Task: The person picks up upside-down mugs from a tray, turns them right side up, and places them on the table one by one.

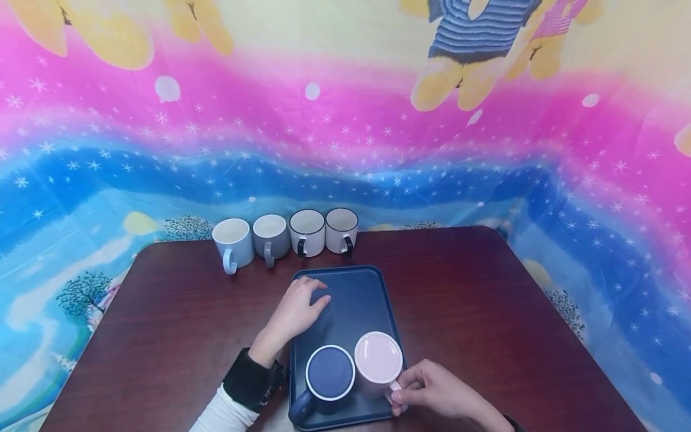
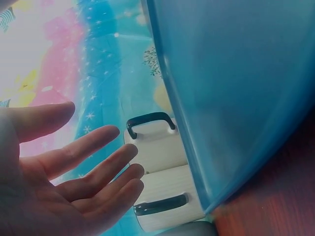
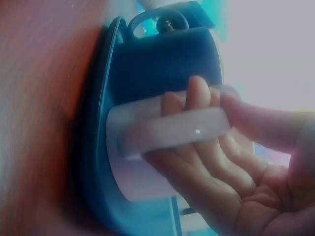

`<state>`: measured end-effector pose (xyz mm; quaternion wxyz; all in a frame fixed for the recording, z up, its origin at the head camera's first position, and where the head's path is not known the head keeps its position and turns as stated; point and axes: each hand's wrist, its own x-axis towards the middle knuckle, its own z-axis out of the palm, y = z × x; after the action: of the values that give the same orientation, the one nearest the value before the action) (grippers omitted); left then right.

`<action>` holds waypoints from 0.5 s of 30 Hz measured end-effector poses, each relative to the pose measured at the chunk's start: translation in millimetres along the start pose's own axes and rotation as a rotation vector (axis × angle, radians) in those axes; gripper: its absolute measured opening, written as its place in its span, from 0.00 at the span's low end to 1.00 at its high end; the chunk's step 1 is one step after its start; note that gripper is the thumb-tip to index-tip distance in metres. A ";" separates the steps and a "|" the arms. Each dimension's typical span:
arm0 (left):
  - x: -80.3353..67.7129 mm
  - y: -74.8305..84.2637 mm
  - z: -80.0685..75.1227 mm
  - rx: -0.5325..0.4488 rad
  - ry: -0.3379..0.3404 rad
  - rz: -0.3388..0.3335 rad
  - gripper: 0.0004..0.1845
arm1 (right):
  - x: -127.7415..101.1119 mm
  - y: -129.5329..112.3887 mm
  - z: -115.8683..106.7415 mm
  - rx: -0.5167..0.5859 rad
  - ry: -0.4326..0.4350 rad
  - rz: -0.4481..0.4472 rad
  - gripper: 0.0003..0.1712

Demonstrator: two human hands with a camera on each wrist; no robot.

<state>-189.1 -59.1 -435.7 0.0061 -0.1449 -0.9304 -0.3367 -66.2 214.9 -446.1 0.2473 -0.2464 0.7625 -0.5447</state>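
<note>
Right hand (image 1: 437, 393) grips the handle of the pink mug (image 1: 378, 363), fingers curled through it; the mug stands on the blue tray's (image 1: 361, 300) near right corner, touching the navy mug (image 1: 328, 378). Left hand (image 1: 297, 312) lies flat on the tray, fingers relaxed, holding nothing. Four mugs (image 1: 286, 237) line the worktop's (image 1: 486, 300) far edge.

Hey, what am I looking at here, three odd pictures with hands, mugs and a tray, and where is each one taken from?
No machine: a person wears three cameras. The wide picture comes from the head; the close-ups come from each wrist. On a dark wooden table lies a blue tray with a navy mug and a pink mug. Four more mugs line the far edge. The left hand rests open on the tray; the right hand grips the pink mug's handle.
</note>
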 end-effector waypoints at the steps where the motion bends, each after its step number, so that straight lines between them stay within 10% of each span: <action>1: 0.0 0.2 -0.2 -0.001 0.001 0.000 0.15 | -0.5 -0.4 0.2 -0.009 0.012 0.004 0.11; 15: -0.7 3.1 -2.6 -0.025 0.008 -0.006 0.16 | -4.2 -6.0 -9.1 -0.089 0.117 0.031 0.11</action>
<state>-187.8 -58.6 -431.8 0.0072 -0.1407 -0.9265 -0.3489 -68.3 222.4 -437.4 0.1998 -0.2131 0.8028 -0.5198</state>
